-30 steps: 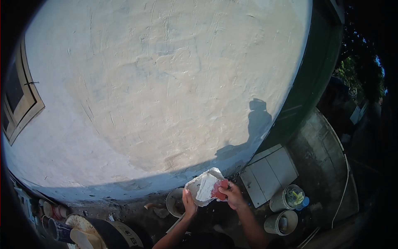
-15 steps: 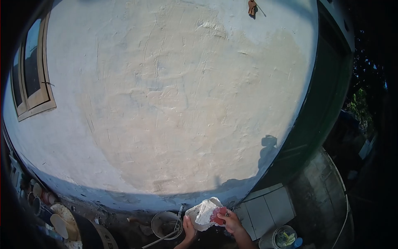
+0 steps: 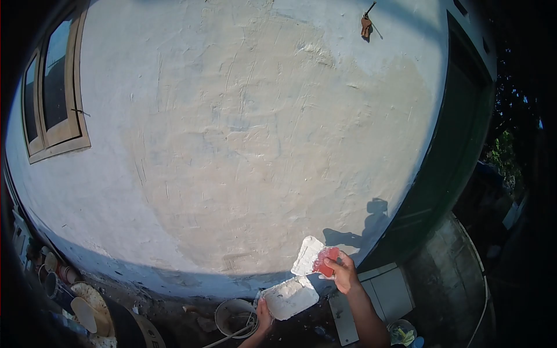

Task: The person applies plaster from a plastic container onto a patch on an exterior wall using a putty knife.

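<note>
My left hand [image 3: 264,313] grips the left side of a shallow white tray [image 3: 290,298], whose inside is smeared with white putty. Raised above the tray's right side, my right hand [image 3: 346,272] is closed on a red putty spreader [image 3: 326,262]. A thick load of white putty [image 3: 307,255] covers the spreader's left end, in front of the wall's lower part. Behind both hands stands the wall [image 3: 243,151], with a broad cream, uneven patch of plaster over its white paint.
A bucket [image 3: 232,316] with a stick stands left of the tray, and a dark drum [image 3: 116,313] farther left. Pale tiles [image 3: 383,293] lie at right, near a tub [image 3: 401,332]. A window [image 3: 55,87] and a dark green door [image 3: 429,174] flank the wall.
My right hand has lifted the spreader up and right out of the tray, carrying putty with it. The tray in my left hand stays low. The view has shifted slightly.
</note>
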The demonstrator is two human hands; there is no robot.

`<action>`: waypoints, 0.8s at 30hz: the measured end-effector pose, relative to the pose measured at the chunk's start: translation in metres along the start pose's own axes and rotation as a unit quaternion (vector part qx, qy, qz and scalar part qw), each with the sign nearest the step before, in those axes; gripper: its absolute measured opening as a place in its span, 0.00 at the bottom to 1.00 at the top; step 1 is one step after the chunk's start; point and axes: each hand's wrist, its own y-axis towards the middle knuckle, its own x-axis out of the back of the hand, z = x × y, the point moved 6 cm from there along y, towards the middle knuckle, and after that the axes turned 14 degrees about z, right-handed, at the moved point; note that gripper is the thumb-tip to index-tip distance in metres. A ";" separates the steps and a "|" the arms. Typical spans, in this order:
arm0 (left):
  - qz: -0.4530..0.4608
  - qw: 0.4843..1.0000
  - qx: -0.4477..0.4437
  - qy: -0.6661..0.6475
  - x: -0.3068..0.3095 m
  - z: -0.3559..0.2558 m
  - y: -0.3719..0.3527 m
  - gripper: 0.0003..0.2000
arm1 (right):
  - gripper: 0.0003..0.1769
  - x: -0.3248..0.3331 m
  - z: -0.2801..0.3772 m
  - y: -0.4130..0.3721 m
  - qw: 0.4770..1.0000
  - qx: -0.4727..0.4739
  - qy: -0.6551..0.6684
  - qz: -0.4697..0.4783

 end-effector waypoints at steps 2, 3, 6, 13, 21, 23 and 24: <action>0.000 0.999 0.006 -0.033 0.007 -0.006 -0.003 0.19 | 0.16 -0.017 0.076 0.027 0.991 0.111 -0.049 0.047; -0.001 0.999 0.005 -0.044 0.003 -0.016 -0.004 0.19 | 0.15 -0.028 0.121 0.041 0.978 0.176 -0.106 0.042; 0.005 0.998 0.004 -0.058 0.010 -0.028 -0.005 0.18 | 0.12 -0.087 0.265 0.058 0.923 0.276 -0.267 0.012; -0.098 0.988 0.072 -0.094 0.001 -0.050 -0.014 0.23 | 0.12 -0.232 0.489 0.071 0.418 0.520 -0.703 -0.246; -0.044 0.993 0.105 0.039 0.044 -0.049 -0.012 0.28 | 0.13 -0.261 0.441 0.138 0.269 0.483 -0.814 -0.175; -0.035 0.996 0.075 0.030 0.048 -0.058 -0.008 0.27 | 0.15 -0.247 0.421 0.146 0.266 0.429 -0.849 -0.154; -0.030 0.997 0.059 0.029 0.050 -0.062 -0.005 0.27 | 0.14 -0.243 0.411 0.146 0.263 0.423 -0.855 -0.143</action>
